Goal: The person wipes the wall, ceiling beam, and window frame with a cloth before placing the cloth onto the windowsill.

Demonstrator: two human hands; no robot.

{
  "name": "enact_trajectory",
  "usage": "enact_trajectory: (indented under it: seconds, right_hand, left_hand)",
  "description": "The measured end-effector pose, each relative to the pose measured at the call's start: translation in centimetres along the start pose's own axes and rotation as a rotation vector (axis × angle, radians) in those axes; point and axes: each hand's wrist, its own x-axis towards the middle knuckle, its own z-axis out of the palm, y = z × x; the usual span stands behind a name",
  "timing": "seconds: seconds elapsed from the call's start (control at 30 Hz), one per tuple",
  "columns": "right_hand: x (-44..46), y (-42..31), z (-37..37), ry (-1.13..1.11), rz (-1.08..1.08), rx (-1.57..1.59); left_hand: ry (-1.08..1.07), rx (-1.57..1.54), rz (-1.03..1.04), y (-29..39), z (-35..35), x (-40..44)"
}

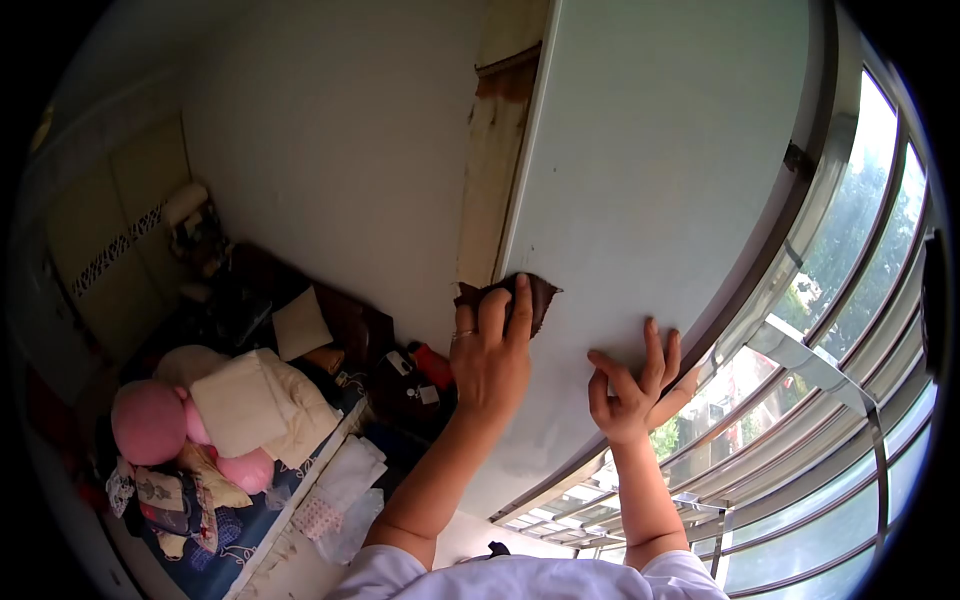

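My left hand [493,345] presses a dark brown cloth [541,300] against the edge of a pale wall panel [650,180], fingers pointing up. A ring shows on one finger. Part of the cloth is hidden under the fingers. To the right, my right hand [632,390] rests near the panel's lower right part, beside the window frame, with its fingers apart and nothing in them. Just above the left hand, a narrow cream curtain [490,180] with a brown band hangs along the panel's left edge.
A barred window [800,400] curves along the right side. At the lower left, a bed [240,530] holds a pink plush toy [150,422], a cream quilt [240,405] and clothes. Plastic bags [345,490] lie at its edge. A cabinet [120,240] stands at the far left.
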Motion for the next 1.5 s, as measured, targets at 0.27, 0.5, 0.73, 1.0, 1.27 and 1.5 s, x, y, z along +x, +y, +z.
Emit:
enact_trajectory:
  seconds: [0.27,0.5,0.73,1.0,1.27,1.5]
  right_hand:
    - [-0.2,0.0,-0.2,-0.003,0.002,0.003]
    - [-0.1,-0.2,0.0,-0.009,0.021,-0.019]
    - [0.0,0.0,0.0,-0.006,0.006,-0.003]
    - [-0.1,0.0,0.0,0.001,0.001,-0.002]
    - [0.1,0.0,0.2,-0.001,0.013,-0.005]
    - [0.1,-0.3,-0.2,-0.014,0.02,-0.021]
  left_hand:
    - [-0.036,0.022,-0.075,0.4,-0.4,0.8]
    - [0.007,-0.029,-0.042,-0.2,-0.5,2.8]
    - [0.003,0.017,0.017,-0.3,-0.3,0.4]
    - [0.051,0.016,0.02,-0.6,-0.1,3.1]
    - [0.006,-0.028,-0.054,0.8,-0.3,3.2]
    - [-0.026,0.014,-0.068,1.2,-0.1,0.6]
